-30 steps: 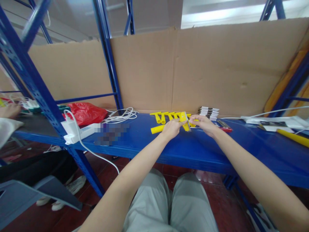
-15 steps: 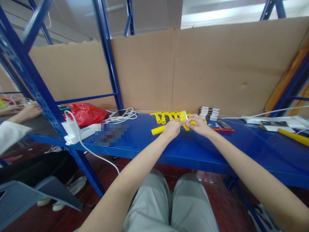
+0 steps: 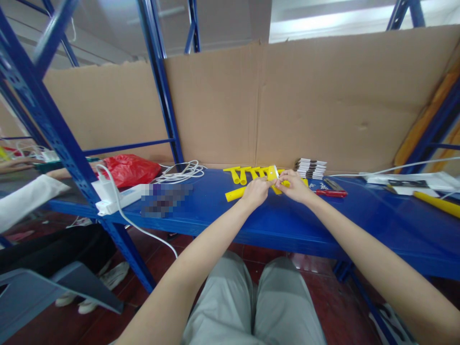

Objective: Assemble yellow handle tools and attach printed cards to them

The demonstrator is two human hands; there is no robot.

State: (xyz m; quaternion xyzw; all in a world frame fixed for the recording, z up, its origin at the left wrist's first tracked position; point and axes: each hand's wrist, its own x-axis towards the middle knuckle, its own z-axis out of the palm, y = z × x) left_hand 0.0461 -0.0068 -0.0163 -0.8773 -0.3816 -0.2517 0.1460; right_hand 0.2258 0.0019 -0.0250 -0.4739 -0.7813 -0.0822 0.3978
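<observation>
My left hand [image 3: 256, 193] is closed around a yellow scraper [image 3: 235, 193], its round handle sticking out to the left of the fist. The scraper's wide head [image 3: 272, 173] rises past the fingers, with a whitish strip along its right edge. At that edge, the bent fingers of my right hand [image 3: 293, 186] pinch the head; whether a small piece is between them is hidden. Just behind my hands, several similar yellow T-shaped scrapers [image 3: 243, 176] lie in a row, partly covered by my fingers.
Right of the hands stand stacked small white-and-black boxes [image 3: 311, 168] and a red-edged packet [image 3: 332, 193]. A power strip [image 3: 124, 196], coiled white cable [image 3: 185, 172] and red plastic bag [image 3: 130, 170] lie left. Cardboard [image 3: 309, 105] backs the blue shelf [image 3: 208, 211]. Another person's sleeve [image 3: 30, 196] shows far left.
My right hand has shifted very slightly at the scraper's head; my left keeps its grip. At far left, the other person's arm has moved right, toward the blue post.
</observation>
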